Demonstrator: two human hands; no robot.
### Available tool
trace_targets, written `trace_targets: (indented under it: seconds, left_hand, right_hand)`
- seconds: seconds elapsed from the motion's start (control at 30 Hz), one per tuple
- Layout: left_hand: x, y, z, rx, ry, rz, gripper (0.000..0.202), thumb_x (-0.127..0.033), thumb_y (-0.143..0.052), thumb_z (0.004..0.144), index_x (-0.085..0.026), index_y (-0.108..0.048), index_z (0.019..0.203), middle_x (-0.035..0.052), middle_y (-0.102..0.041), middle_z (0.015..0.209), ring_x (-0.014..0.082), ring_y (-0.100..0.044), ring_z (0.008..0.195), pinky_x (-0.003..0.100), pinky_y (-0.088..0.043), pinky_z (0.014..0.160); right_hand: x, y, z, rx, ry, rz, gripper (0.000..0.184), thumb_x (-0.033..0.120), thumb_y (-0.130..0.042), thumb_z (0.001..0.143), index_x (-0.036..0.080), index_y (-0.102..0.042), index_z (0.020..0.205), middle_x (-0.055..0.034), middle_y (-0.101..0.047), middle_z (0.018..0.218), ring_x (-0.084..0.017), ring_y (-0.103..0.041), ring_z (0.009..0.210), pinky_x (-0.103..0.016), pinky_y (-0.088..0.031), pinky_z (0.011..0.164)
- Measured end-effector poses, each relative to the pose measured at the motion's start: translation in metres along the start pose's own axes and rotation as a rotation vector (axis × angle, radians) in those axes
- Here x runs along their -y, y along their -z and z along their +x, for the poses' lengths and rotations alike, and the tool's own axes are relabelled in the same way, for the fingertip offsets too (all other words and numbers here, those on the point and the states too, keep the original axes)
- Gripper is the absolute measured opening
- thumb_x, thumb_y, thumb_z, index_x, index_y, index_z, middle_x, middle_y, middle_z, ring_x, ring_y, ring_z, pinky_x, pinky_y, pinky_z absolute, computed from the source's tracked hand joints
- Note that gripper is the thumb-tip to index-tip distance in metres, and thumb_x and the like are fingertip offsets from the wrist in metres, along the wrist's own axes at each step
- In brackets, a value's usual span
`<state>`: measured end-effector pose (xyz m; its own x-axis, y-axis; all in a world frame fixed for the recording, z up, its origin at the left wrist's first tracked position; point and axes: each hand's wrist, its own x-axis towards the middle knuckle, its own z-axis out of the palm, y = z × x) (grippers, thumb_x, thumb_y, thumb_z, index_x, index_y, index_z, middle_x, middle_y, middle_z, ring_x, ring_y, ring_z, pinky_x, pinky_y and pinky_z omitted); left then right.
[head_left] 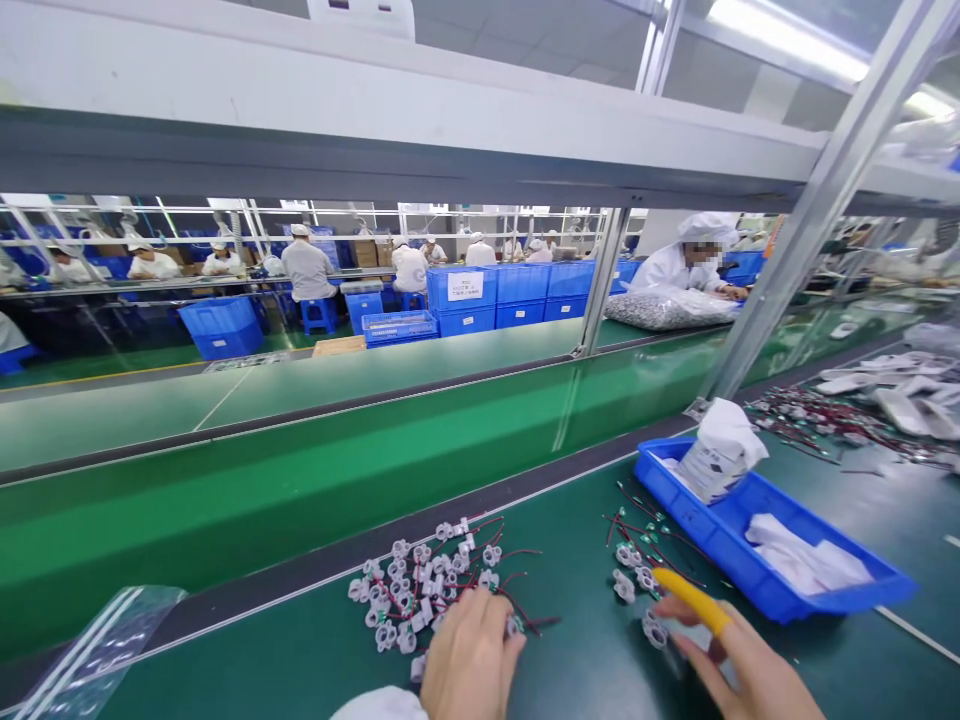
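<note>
A dark green workbench (570, 690) runs along a factory line, with a blue tray (757, 575) at the right of the frame. At bottom centre the left hand (469, 660) rests with curled fingers on the near edge of a heap of small white wired parts (427, 590); whether it pinches one is hidden. At lower right the right hand (739, 660), cut off by the frame edge, lies open with a yellow finger cot (690, 598) beside a smaller cluster of parts (637, 575).

White label (465, 286) on blue crate (462, 290) — print too small, unreadable.
</note>
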<state>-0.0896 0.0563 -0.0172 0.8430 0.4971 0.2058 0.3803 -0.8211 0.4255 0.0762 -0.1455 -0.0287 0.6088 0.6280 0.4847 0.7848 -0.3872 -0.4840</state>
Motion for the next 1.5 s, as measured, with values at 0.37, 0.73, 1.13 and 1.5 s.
trace_targets:
  seconds: [0.37, 0.73, 1.13, 1.5]
  left_hand:
    - [-0.084, -0.049, 0.032, -0.397, -0.404, 0.107, 0.030, -0.020, -0.080, 0.054, -0.023, -0.057, 0.072, -0.0065, -0.061, 0.071, 0.0139, -0.057, 0.057, 0.025, -0.042, 0.044]
    - [-0.089, -0.069, 0.024, -0.223, -0.277, -0.011, 0.025, -0.007, -0.073, 0.053, -0.020, -0.059, 0.069, -0.0019, -0.062, 0.073, 0.0149, -0.060, 0.054, 0.024, -0.046, 0.046]
    - [-0.049, -0.027, 0.016, 0.415, 0.316, -1.141, 0.024, -0.029, -0.061, 0.063, -0.007, -0.059, 0.072, 0.0048, -0.053, 0.080, 0.0023, -0.053, 0.045, 0.010, -0.031, 0.037]
    - [-0.058, -0.029, 0.024, 0.562, 0.449, -1.268, 0.068, -0.074, -0.053, 0.051, -0.009, -0.059, 0.071, 0.0008, -0.051, 0.049, 0.0092, -0.050, 0.037, 0.017, -0.035, 0.032]
  right_hand:
    - [-0.037, -0.004, 0.033, 0.110, -0.110, -0.181, 0.012, 0.032, -0.049, 0.068, 0.021, -0.054, 0.066, -0.0042, -0.056, 0.069, -0.018, -0.059, 0.065, -0.032, -0.052, 0.063]
    - [-0.031, -0.004, 0.033, -0.069, -0.143, -0.213, 0.015, 0.028, -0.039, 0.068, 0.021, -0.051, 0.061, -0.0023, -0.059, 0.057, -0.015, -0.059, 0.051, -0.027, -0.048, 0.048]
    - [-0.010, 0.016, 0.046, -0.222, 0.247, -0.323, 0.012, 0.023, -0.045, 0.076, 0.021, -0.054, 0.068, 0.0002, -0.060, 0.059, -0.014, -0.058, 0.055, -0.028, -0.046, 0.055]
    - [0.043, 0.029, 0.030, -0.199, 0.484, -0.241, 0.018, 0.018, -0.046, 0.081, 0.023, -0.055, 0.094, -0.0009, -0.062, 0.071, -0.013, -0.060, 0.067, -0.022, -0.047, 0.062]
